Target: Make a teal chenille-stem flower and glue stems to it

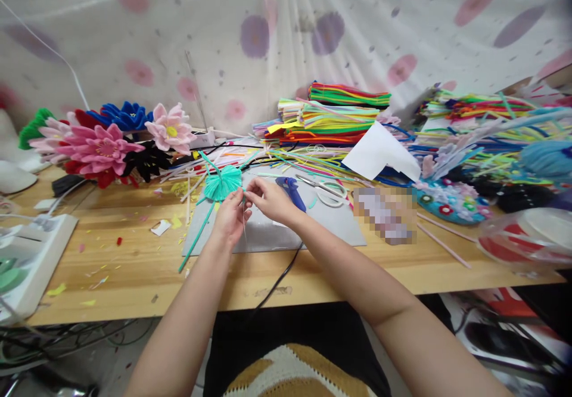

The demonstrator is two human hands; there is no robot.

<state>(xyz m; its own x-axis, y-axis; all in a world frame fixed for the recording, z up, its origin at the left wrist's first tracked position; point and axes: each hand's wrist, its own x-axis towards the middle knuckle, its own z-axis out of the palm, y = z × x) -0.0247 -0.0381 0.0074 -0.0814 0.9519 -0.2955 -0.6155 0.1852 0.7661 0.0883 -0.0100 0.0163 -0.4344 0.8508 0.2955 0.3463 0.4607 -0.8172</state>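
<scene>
Over the left part of a grey mat [322, 234], my left hand [229, 217] is closed, thumb and fingertips pinched at the lower right edge of a fan-like turquoise pipe-cleaner piece [224, 181]. Its loose stems stick out above and to the left. My right hand [269, 198] meets the left one, its fingertips pinched together; what they grip is too small to make out. A thin pale strand [245, 225] hangs below the fingers. Beside the right hand lie a blue glue gun [290, 192] and white-handled scissors [329, 194]. One green pipe cleaner [196, 237] slants across the mat's left edge.
Fuzzy flowers [105, 146] stand at the back left. Bundles of coloured pipe cleaners [330, 120] are stacked behind the mat, with a white paper sheet [379, 151] in front. A white power strip [42, 266] lies left. The glue gun's black cord [280, 278] crosses the table's front edge.
</scene>
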